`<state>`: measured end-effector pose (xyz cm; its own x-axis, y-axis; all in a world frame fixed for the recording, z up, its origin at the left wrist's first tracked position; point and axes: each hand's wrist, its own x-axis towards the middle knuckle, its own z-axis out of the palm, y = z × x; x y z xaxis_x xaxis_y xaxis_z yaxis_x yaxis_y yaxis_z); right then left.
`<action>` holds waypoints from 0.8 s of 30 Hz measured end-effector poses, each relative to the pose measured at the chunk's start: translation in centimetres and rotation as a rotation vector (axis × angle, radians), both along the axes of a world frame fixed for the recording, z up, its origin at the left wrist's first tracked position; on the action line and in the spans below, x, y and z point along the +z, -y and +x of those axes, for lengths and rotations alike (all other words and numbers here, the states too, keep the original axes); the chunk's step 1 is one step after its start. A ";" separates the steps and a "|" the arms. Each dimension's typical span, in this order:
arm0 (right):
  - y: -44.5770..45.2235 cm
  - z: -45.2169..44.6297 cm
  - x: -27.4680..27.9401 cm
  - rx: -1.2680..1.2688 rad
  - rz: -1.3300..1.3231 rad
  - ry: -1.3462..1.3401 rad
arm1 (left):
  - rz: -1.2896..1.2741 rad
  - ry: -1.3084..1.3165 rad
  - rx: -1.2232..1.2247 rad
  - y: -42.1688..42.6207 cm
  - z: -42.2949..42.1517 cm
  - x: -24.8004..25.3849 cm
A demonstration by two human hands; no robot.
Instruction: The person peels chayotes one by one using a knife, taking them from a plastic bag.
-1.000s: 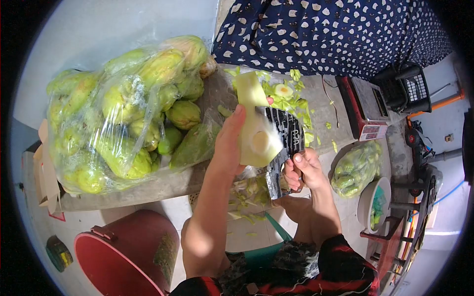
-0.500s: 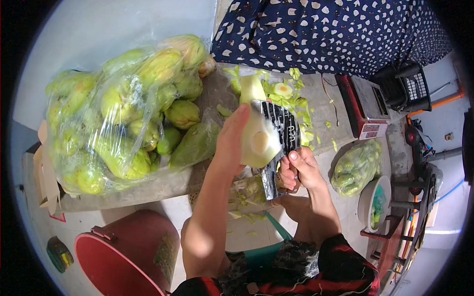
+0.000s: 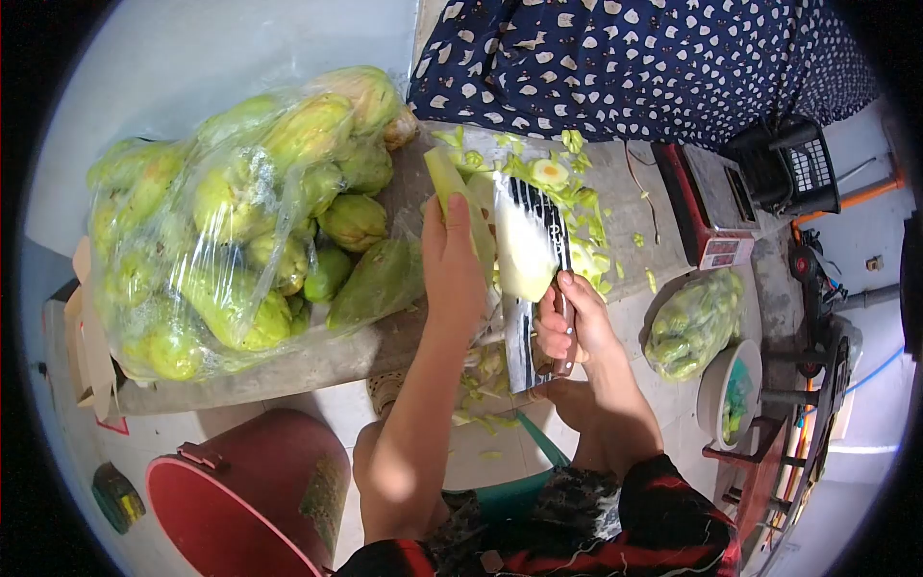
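My left hand (image 3: 450,260) is wrapped round a peeled green papaya (image 3: 444,178), its pale green flesh exposed. A whitish cut piece of papaya (image 3: 525,255) lies against the blade, beside the part in my left hand; whether the two are still joined I cannot tell. My right hand (image 3: 575,322) grips the brown handle of a large kitchen knife (image 3: 546,207) with a broad, black-and-silver blade. Behind the knife, green peel scraps (image 3: 586,216) and a round cut end (image 3: 550,173) lie on the bench.
A big clear plastic bag of green papayas (image 3: 231,231) fills the bench's left side. A red bucket (image 3: 240,490) stands on the floor. To the right are a red scale (image 3: 707,202), a black crate (image 3: 793,168), another filled bag (image 3: 697,327) and a white basin (image 3: 711,394).
The papaya in my left hand has turned and shifted left, its round cut end no longer facing me. A pale piece now shows against the blade. The knife has tilted slightly.
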<state>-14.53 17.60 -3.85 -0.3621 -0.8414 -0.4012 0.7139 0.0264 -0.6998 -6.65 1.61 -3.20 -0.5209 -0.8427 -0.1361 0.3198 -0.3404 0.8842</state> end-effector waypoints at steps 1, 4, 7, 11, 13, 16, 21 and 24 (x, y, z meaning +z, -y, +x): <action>0.2 -0.3 -0.3 -0.045 -0.012 0.136 | 0.000 -0.001 -0.001 0.2 -0.1 -0.5; -0.3 -2.1 -1.7 -0.187 -0.101 0.192 | 0.394 -0.229 -0.183 1.1 0.5 -1.5; 0.0 -3.6 -0.4 -0.413 -0.085 -0.200 | 0.642 -0.571 -0.410 1.7 1.7 -0.4; 0.3 -6.0 -1.3 -0.556 0.270 -0.790 | 0.728 -0.659 -0.495 1.8 2.3 0.2; 0.5 -6.7 -2.3 -0.524 0.362 -0.872 | 0.731 -0.606 -0.489 1.8 2.5 0.2; 0.8 -7.1 -3.2 -0.544 0.375 -0.867 | 0.653 -0.402 -0.404 2.0 3.5 0.7; 0.4 -8.0 -3.8 -0.581 0.389 -0.995 | 0.285 -0.070 -0.224 3.2 9.2 2.8; -0.2 -8.7 -3.6 -0.616 0.356 -1.062 | 0.204 0.031 0.156 4.3 15.6 6.4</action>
